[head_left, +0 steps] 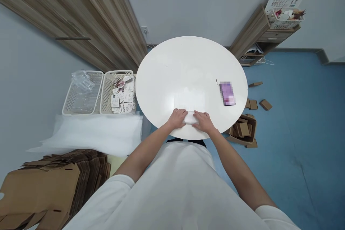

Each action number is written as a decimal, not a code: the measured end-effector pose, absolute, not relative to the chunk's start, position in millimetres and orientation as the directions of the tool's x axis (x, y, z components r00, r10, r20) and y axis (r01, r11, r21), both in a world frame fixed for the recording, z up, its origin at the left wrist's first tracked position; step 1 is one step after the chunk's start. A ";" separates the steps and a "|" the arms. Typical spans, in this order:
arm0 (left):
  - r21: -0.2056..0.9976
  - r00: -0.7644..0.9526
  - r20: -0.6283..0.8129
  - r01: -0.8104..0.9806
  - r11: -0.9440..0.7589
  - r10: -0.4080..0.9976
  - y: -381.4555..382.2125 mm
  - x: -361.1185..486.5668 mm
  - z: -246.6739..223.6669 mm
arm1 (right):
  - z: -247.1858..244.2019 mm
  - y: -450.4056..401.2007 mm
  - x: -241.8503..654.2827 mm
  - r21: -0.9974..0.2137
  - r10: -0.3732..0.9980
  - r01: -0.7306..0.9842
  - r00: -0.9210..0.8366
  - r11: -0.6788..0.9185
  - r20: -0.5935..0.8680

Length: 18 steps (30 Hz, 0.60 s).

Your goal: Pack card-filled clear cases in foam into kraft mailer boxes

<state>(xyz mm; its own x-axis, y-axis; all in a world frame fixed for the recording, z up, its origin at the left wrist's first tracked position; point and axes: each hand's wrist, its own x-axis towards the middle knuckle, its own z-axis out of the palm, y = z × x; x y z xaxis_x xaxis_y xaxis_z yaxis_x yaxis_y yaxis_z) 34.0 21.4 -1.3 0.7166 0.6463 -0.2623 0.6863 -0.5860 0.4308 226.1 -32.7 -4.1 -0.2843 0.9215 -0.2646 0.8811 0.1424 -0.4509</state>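
Near the front edge of the round white table (167, 75), my two hands grip a small white foam-wrapped bundle (191, 118) from either end. My left hand (178, 118) closes on its left end, fingers over the top and thumb at the near side. The right end lies under the curled fingers of my right hand (203, 121). A faint pale sheet or glare patch reaches across the tabletop just beyond the bundle; I cannot tell which. What is inside the wrapping is hidden.
A blurred purple item (228, 93) lies at the table's right. Left are a basket of printed cards (118, 97), a basket with clear bags (82, 95), white foam sheets (97, 133) and flattened cardboard boxes (40, 190). A carton of small boxes (242, 129) stands on the floor, right.
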 end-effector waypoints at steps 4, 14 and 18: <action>0.480 0.739 -0.260 0.657 -0.581 0.622 12.9 24.0 0.0 | 5.3 -45.4 224.6 -0.502 0.888 0.852 -0.340 0.151 -0.309; 0.570 0.606 -0.427 0.756 -0.321 0.671 25.6 18.9 11.1 | 14.5 -31.2 225.0 -0.564 0.888 0.824 -0.221 -0.051 -0.403; 0.593 0.524 -0.507 0.788 -0.165 0.685 44.3 14.3 16.4 | 13.1 -10.8 225.7 -0.585 0.867 0.786 -0.138 -0.198 -0.479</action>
